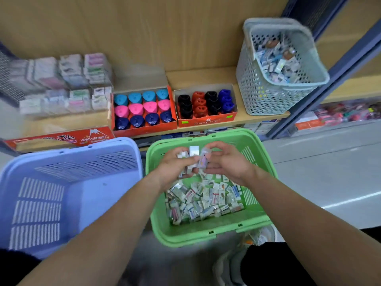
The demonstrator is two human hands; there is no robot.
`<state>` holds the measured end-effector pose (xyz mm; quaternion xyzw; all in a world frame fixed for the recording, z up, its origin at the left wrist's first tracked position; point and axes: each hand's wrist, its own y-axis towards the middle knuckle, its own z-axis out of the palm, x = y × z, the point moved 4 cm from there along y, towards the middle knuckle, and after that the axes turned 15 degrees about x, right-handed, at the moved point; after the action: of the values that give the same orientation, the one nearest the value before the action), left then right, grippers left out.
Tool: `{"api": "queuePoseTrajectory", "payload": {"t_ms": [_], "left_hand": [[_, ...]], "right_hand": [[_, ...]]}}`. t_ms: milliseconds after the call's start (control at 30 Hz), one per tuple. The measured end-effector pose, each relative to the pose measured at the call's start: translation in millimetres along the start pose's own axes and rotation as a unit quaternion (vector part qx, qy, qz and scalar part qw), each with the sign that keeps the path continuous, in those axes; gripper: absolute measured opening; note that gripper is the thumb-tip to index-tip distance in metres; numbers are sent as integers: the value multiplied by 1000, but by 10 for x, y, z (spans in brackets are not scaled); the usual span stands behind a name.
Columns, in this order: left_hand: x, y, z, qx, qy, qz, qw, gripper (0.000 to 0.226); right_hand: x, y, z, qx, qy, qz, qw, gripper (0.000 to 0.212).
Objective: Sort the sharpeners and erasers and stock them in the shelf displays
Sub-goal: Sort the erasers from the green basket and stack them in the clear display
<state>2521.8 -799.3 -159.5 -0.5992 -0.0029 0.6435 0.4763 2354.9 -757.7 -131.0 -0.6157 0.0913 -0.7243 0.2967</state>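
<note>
Both hands are above a green basket (198, 234) that holds several wrapped erasers (206, 199). My left hand (175, 168) grips a small bunch of white erasers (190, 154). My right hand (224, 162) pinches one eraser in a purple wrapper (203, 159), held against that bunch. On the wooden shelf (206, 77) behind stand two orange display boxes: one with blue, pink and navy sharpeners (142, 109), one with black, red and blue sharpeners (206, 104). Stacked eraser packs (68, 83) fill the shelf's left part.
A lilac basket (68, 188) sits left of the green one, nothing visible inside. A grey perforated basket (278, 67) of mixed small items stands at the shelf's right end. A red eraser box lid (61, 139) lies at the shelf front. Grey floor (329, 172) extends to the right.
</note>
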Motion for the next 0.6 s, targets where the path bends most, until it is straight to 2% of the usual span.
{"api": "queuePoseTrajectory", "payload": {"t_ms": [100, 267, 433, 600], "left_hand": [[-295, -373, -105, -10, 5, 29, 1000, 43], [-649, -989, -342, -17, 72, 64, 995, 16], [-762, -1502, -740, -76, 109, 79, 988, 22], [-797, -1894, -1110, -140, 127, 93, 978, 18]], "right_hand": [[245, -107, 283, 2, 15, -41, 999, 17], [568, -138, 739, -15, -3, -86, 996, 27], [769, -15, 1087, 20, -1, -122, 992, 26], [887, 180, 1387, 29, -9, -112, 993, 20]]}}
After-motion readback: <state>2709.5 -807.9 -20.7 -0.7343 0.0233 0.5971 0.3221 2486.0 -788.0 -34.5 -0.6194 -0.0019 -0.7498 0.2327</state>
